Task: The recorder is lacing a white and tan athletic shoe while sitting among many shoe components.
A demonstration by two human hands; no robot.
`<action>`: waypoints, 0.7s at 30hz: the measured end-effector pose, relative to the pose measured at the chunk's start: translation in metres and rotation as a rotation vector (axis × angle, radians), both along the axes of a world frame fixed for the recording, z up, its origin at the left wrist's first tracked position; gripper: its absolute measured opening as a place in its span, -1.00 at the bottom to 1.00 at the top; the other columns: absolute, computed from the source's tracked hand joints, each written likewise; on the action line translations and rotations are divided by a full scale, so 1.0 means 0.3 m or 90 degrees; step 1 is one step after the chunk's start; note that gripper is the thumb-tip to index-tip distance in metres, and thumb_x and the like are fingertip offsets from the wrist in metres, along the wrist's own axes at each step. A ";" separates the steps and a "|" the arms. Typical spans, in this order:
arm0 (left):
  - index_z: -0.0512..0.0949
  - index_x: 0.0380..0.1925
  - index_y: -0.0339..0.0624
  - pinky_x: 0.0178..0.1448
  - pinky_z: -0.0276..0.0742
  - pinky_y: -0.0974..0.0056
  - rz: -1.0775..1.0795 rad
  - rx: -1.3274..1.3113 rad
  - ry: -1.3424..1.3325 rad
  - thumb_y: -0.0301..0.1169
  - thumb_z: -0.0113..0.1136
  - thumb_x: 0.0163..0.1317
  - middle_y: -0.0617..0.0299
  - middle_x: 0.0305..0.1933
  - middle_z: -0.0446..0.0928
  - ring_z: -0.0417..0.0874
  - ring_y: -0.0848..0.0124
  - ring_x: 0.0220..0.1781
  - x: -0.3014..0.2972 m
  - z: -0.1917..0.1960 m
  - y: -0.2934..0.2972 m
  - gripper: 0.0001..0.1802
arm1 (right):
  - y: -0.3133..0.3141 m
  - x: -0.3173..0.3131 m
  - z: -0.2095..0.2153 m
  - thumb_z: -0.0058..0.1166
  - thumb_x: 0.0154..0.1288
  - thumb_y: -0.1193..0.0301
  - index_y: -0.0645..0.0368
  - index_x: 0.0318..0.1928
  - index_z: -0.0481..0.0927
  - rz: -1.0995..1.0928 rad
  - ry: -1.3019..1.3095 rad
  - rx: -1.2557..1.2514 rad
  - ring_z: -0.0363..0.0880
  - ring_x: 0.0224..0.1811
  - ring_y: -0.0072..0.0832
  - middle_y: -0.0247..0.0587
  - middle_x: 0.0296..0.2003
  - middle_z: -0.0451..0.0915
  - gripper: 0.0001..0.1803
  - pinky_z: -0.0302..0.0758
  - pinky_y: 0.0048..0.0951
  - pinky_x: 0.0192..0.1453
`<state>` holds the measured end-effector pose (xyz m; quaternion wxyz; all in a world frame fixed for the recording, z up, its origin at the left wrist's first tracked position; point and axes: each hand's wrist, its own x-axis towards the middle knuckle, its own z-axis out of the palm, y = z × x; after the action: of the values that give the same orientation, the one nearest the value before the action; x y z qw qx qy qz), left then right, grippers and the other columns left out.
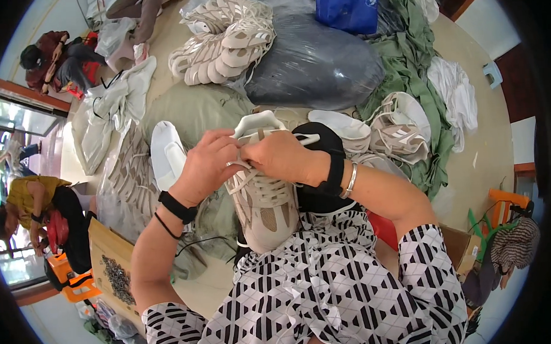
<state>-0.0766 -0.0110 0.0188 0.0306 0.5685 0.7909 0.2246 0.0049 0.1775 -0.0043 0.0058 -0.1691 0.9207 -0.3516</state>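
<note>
A beige and white sneaker [266, 216] rests against my lap, its toe toward me and its collar pointing away. Cream shoelaces [269, 190] run in rows across its upper. Over the top eyelets my left hand [209, 161] closes in a pinch on the lace from the left side. From the right, my right hand [280, 156] pinches the lace too, its fingers almost touching the left ones. A pale strip, perhaps a lace end, sticks out beyond the right hand. The fingers partly hide the tongue and upper lacing.
Ahead lies a pile of similar sneakers [225, 43] beside a dark plastic-wrapped bundle [314, 67]. More shoes [400, 131] sit on green cloth [405, 70] at right. A white insole-shaped piece [167, 154] is left of my hands. A cardboard box [112, 262] holds small dark bits. Other people sit at left.
</note>
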 end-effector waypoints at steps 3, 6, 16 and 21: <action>0.45 -0.37 -0.14 -0.13 0.57 0.18 -0.002 0.030 -0.011 -0.37 0.45 -0.16 0.25 -0.23 0.53 0.54 0.17 -0.10 0.011 -0.005 -0.005 -0.62 | 0.004 -0.007 -0.016 0.10 0.09 0.43 0.06 -0.40 0.61 0.053 0.087 0.092 0.65 -0.39 -0.22 -0.16 -0.49 0.62 -0.95 0.53 -0.23 -0.33; 0.43 -0.36 -0.15 -0.13 0.57 0.18 0.027 -0.013 -0.064 -0.37 0.46 -0.16 0.23 -0.21 0.53 0.55 0.17 -0.08 0.014 0.002 0.001 -0.60 | 0.030 -0.004 -0.045 0.09 0.10 0.43 0.05 -0.43 0.54 0.066 0.166 0.056 0.62 -0.47 -0.25 -0.22 -0.54 0.57 -0.99 0.52 -0.27 -0.41; 0.40 -0.16 -0.12 0.01 0.56 0.13 0.065 -0.032 -0.132 -0.43 0.48 -0.18 0.15 0.05 0.48 0.50 0.10 0.10 0.065 0.029 -0.024 -0.45 | 0.417 -0.034 -0.083 0.04 0.33 0.32 0.10 -0.25 0.47 -0.333 0.331 0.130 0.56 -0.48 -0.15 -0.15 -0.49 0.55 -0.86 0.48 -0.25 -0.46; 0.39 -0.04 -0.13 0.12 0.50 0.14 0.064 -0.028 -0.122 -0.44 0.45 -0.13 0.12 0.12 0.45 0.47 0.06 0.14 0.091 0.058 -0.007 -0.40 | 0.577 -0.015 -0.030 -0.08 0.41 0.37 0.16 -0.25 0.46 -0.548 0.160 -0.539 0.31 -0.67 -0.61 -0.16 -0.37 0.66 -0.86 0.25 -0.55 -0.61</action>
<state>-0.0491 -0.0131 0.0362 0.1071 0.5031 0.8165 0.2621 0.0006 0.3505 -0.0134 -0.3131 0.1899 0.6805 -0.6347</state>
